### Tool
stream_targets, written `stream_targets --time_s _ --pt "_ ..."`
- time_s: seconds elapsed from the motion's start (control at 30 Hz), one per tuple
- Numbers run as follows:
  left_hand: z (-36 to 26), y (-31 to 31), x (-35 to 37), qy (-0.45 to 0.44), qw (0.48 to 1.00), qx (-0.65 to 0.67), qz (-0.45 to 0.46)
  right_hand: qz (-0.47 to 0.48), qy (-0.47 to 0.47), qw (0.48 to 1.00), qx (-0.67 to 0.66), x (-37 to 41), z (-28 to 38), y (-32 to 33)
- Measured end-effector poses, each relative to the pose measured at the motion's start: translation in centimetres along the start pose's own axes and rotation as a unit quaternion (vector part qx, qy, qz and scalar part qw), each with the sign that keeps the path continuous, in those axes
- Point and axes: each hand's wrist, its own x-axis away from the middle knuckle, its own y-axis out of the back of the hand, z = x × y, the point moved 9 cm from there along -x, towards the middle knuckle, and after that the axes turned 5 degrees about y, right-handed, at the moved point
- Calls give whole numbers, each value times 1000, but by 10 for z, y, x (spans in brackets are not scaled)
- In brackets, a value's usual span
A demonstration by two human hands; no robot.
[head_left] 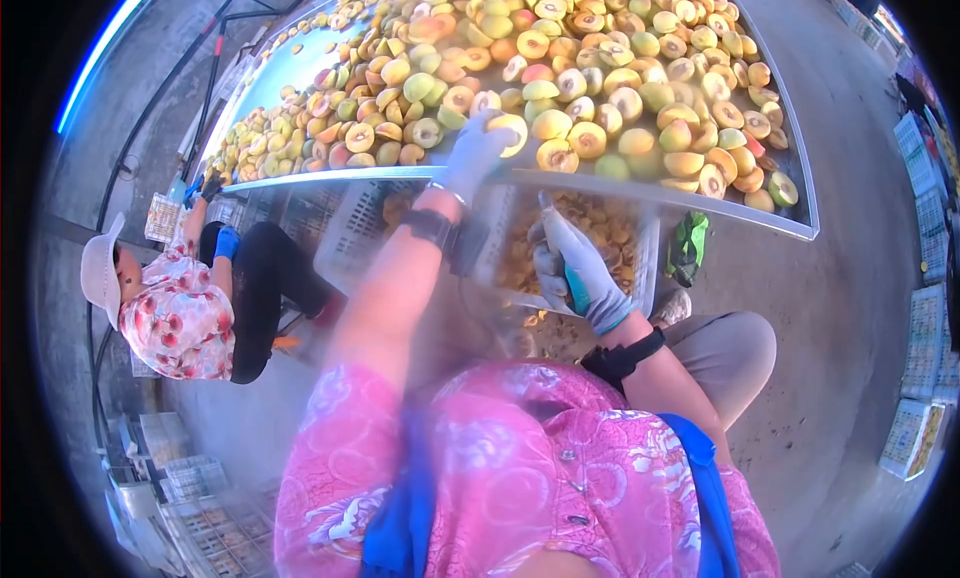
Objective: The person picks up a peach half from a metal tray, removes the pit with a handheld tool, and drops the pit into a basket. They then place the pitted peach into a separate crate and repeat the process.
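My left hand (474, 153), in a pale glove, reaches over the near edge of a metal table (640, 191) heaped with halved yellow-green fruit (587, 139). Its fingers are closed on a fruit half (508, 135) at the front of the heap. Lower and to the right, my right hand (578, 263), gloved in grey and teal, is wrapped round a small pointed tool (545, 202), whose tip points up. Below that hand stands a white crate (648, 268) holding brownish-yellow fruit pieces.
Another white crate (345, 236) stands under the table edge. A green bag (688, 246) lies right of the crates. At the left sits a co-worker (178, 308) in a pale hat and blue gloves. Stacked crates (922, 343) line the far right.
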Motion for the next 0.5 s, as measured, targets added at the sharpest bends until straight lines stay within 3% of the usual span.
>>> stream_targets --time_s 0.03,0.07,0.13,0.17,0.27,0.3,0.5 --pt "-26 -14 33 24 989 148 10 -24 32 997 63 -1 6 2" --pt "-34 -22 50 24 989 148 10 -23 32 997 63 0 7 -3" --pt "-41 -40 74 11 930 362 61 -41 89 984 146 5 20 -9" --pt "-37 -49 81 14 911 409 45 -42 88 984 147 5 20 -10" --pt "-32 -68 102 57 903 423 53 -42 112 976 184 6 26 -11" --pt "-32 -77 112 120 861 488 80 -51 102 978 174 8 26 -9" --pt "-25 -85 127 101 876 461 104 -69 78 978 181 13 26 -5"
